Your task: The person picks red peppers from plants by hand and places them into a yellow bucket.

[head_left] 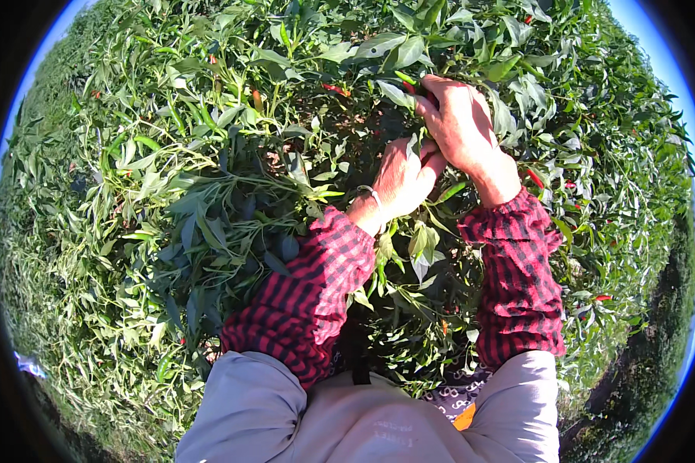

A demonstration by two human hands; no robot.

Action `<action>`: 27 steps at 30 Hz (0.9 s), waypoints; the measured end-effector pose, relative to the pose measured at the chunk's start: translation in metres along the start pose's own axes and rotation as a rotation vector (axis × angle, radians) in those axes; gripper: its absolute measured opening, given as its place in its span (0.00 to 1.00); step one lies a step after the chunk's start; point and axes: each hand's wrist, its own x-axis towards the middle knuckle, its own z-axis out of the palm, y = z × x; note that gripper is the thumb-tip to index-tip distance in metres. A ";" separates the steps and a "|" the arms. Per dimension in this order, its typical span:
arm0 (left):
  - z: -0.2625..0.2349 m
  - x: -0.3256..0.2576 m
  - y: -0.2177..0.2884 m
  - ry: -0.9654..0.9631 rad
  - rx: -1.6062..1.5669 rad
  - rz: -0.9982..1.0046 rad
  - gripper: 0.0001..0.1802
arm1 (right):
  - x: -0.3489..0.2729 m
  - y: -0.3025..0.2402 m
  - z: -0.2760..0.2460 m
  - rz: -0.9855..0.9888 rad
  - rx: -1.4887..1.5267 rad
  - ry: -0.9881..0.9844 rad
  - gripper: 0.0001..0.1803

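Chili pepper plants fill the space in front of me. My right hand reaches into the leaves at upper centre, its fingers curled and the thumb bent in toward them. What it holds is hidden. Just left of its fingertips a red chili pepper shows, close beside a yellow-green one. Lower and to the left, my left hand is closed among the stems, its fingertips meeting the underside of the right hand. Whatever lies in its grip cannot be seen. A green chili pepper hangs below the two hands.
More red chili peppers hang at left of the hands, right of my wrist and lower right. A dark bunch of leafy branches lies beside my left sleeve. Dark patterned cloth and something orange show at my front.
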 end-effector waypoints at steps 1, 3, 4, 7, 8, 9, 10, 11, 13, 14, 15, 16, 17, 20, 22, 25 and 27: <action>-0.001 -0.001 0.001 -0.004 -0.002 -0.008 0.09 | -0.001 0.003 0.008 -0.080 -0.013 0.132 0.11; -0.003 -0.002 0.003 -0.015 -0.007 -0.025 0.09 | -0.004 0.010 0.017 -0.079 0.036 0.195 0.12; -0.004 -0.003 0.003 -0.008 -0.010 -0.021 0.09 | -0.003 0.008 0.015 0.015 0.045 0.083 0.15; -0.002 -0.005 -0.002 -0.093 -0.021 -0.094 0.09 | -0.006 0.010 0.007 0.374 0.658 -0.158 0.18; -0.001 0.000 -0.005 -0.030 0.049 0.111 0.10 | -0.011 0.019 0.008 0.425 0.854 -0.177 0.17; 0.004 -0.003 -0.004 0.012 0.023 0.092 0.11 | -0.016 0.029 0.008 0.483 1.038 -0.190 0.17; 0.004 -0.007 -0.001 0.059 0.004 0.070 0.11 | -0.023 0.027 0.012 0.475 1.175 -0.079 0.16; 0.000 -0.006 -0.005 -0.057 0.016 0.036 0.08 | -0.028 0.028 0.008 0.536 1.190 -0.131 0.15; -0.004 -0.007 -0.008 -0.123 0.007 0.064 0.05 | -0.036 0.020 0.002 0.503 1.262 -0.137 0.14; -0.003 -0.009 -0.007 -0.073 -0.014 0.127 0.05 | -0.038 0.014 -0.003 0.453 1.243 -0.132 0.13; -0.002 -0.005 -0.012 0.013 -0.100 0.158 0.05 | -0.038 0.024 -0.007 0.558 1.116 -0.263 0.12; -0.001 0.005 -0.010 0.094 -0.191 0.195 0.05 | -0.041 0.010 -0.015 0.562 1.144 -0.156 0.11; -0.010 0.010 -0.011 0.069 -0.308 -0.056 0.06 | -0.043 0.020 -0.008 0.512 1.147 -0.106 0.10; -0.026 0.025 -0.047 0.699 -0.202 -0.017 0.06 | -0.046 0.024 -0.003 0.621 1.271 -0.003 0.08; -0.043 0.034 -0.085 0.860 0.185 -0.091 0.13 | -0.038 0.009 -0.009 0.591 1.157 0.003 0.06; -0.039 0.046 -0.109 0.815 0.160 -0.331 0.15 | -0.042 0.006 -0.003 0.491 1.073 0.077 0.05; -0.046 0.048 -0.131 0.761 0.027 -0.264 0.11 | -0.045 0.005 0.007 0.393 1.050 0.082 0.06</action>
